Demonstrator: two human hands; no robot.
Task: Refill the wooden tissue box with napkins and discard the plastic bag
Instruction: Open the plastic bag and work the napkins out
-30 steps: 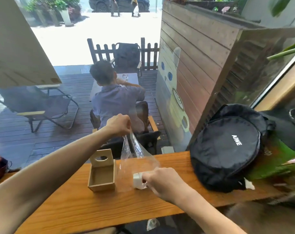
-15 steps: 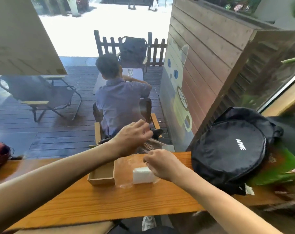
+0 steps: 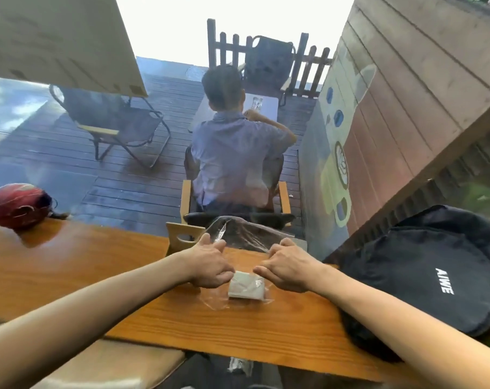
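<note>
One small white stack of napkins (image 3: 246,289) lies on the wooden tabletop (image 3: 182,318), inside one clear plastic bag (image 3: 248,241); the stack looks light and soft, best pinched by its short edges. The left hand (image 3: 208,265) and right hand (image 3: 287,272) each grip the thin, likely slippery film on either side of it. Just beyond the left hand stands one wooden tissue box (image 3: 182,238), mostly hidden.

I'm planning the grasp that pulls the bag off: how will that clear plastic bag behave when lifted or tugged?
The clear plastic bag looks thin and crinkled, so it will probably go floppy and bunch up. It billows loosely beyond the left hand and right hand, so it seems very light. The napkin stack inside may slide about.
</note>
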